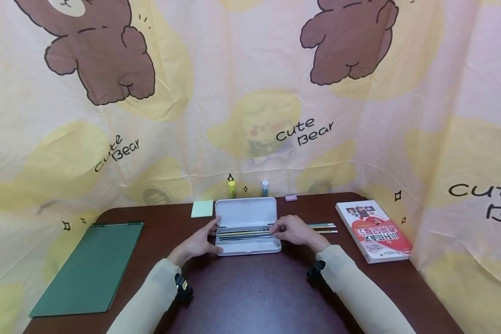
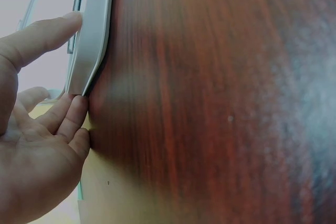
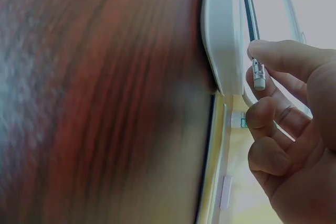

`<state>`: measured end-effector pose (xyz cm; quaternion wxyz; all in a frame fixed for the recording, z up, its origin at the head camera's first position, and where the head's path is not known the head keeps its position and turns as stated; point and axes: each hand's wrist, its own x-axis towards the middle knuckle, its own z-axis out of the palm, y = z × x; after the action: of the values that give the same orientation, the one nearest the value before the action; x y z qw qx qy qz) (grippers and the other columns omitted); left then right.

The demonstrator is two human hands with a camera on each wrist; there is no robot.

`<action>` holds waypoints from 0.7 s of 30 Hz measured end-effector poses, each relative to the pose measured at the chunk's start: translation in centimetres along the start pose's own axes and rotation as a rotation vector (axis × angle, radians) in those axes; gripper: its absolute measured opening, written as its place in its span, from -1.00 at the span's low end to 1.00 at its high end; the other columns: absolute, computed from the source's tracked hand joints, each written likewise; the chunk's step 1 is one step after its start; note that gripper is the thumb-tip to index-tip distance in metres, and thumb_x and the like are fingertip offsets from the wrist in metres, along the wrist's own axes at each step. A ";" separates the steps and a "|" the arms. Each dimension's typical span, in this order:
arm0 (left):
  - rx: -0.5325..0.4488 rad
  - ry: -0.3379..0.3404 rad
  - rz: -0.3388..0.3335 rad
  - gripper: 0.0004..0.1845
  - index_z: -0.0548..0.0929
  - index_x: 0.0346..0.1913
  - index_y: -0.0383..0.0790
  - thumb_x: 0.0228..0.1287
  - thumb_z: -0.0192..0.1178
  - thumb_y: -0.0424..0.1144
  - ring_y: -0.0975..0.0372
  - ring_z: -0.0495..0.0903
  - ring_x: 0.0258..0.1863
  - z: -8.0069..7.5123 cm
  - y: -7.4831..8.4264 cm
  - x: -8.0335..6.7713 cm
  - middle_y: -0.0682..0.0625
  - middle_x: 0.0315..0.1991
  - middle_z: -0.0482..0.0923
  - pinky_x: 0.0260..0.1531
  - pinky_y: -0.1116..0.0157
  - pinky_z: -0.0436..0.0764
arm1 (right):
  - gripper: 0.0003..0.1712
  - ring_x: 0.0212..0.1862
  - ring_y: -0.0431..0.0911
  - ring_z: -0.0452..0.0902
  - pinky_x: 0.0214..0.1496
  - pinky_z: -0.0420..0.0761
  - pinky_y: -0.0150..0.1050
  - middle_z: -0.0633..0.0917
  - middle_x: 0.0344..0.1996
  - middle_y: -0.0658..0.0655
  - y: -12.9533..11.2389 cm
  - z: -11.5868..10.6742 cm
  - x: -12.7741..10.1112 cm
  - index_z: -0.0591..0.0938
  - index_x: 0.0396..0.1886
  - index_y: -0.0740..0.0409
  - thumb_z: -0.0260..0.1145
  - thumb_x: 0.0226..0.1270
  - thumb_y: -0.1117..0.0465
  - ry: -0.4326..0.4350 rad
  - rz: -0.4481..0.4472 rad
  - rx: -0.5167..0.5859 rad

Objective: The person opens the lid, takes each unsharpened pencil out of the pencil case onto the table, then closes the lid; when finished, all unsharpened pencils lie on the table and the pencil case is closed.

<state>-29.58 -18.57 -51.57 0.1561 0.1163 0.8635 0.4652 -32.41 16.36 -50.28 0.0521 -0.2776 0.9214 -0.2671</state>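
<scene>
Right hand pinches a pencil lying left-right in the case; left hand, fingers straight, steadies it.

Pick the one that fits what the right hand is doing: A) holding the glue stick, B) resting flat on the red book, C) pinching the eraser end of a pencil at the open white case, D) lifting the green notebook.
C: the right hand pinches a pencil by its eraser end, right beside the open case.
</scene>
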 end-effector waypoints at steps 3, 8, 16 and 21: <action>0.002 -0.001 0.003 0.20 0.02 0.61 0.05 -0.05 0.56 -0.34 0.00 0.38 0.32 0.0 -0.2 0.0 -0.18 0.32 0.41 0.36 -0.10 0.32 | -0.92 -0.21 -0.19 0.57 -0.04 0.56 -0.17 0.77 -0.25 -0.13 0.2 -0.4 -0.3 0.80 -0.26 -0.06 0.45 0.26 0.17 0.011 -0.012 -0.001; -0.008 0.000 0.003 0.20 0.02 0.61 0.06 -0.05 0.56 -0.34 -0.01 0.37 0.33 0.0 -0.2 0.0 -0.18 0.33 0.41 0.36 -0.11 0.32 | -0.90 -0.14 -0.15 0.58 0.03 0.56 -0.10 0.77 -0.23 -0.15 0.8 -1.4 -0.8 0.81 -0.25 -0.10 0.45 0.26 0.17 0.027 0.034 0.016; 0.002 -0.002 0.011 0.21 0.02 0.61 0.05 -0.06 0.56 -0.33 0.00 0.37 0.35 0.1 -0.2 -0.1 -0.17 0.35 0.40 0.35 -0.09 0.34 | -0.90 -0.14 -0.11 0.55 0.01 0.52 -0.10 0.76 -0.23 -0.14 2.4 -3.5 -2.3 0.79 -0.26 -0.18 0.43 0.29 0.16 0.048 0.111 0.049; 0.007 -0.004 0.013 0.20 0.02 0.61 0.06 -0.05 0.56 -0.32 0.00 0.37 0.35 0.0 -0.2 0.0 -0.16 0.35 0.40 0.36 -0.09 0.33 | -0.88 -0.11 -0.09 0.53 0.05 0.51 -0.05 0.76 -0.21 -0.12 3.6 -4.7 -3.6 0.78 -0.23 -0.18 0.41 0.30 0.16 0.060 0.148 0.045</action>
<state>-29.59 -18.68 -51.77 0.1543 0.1236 0.8640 0.4630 -32.30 23.03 -48.38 0.0501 -0.1991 0.9344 -0.2912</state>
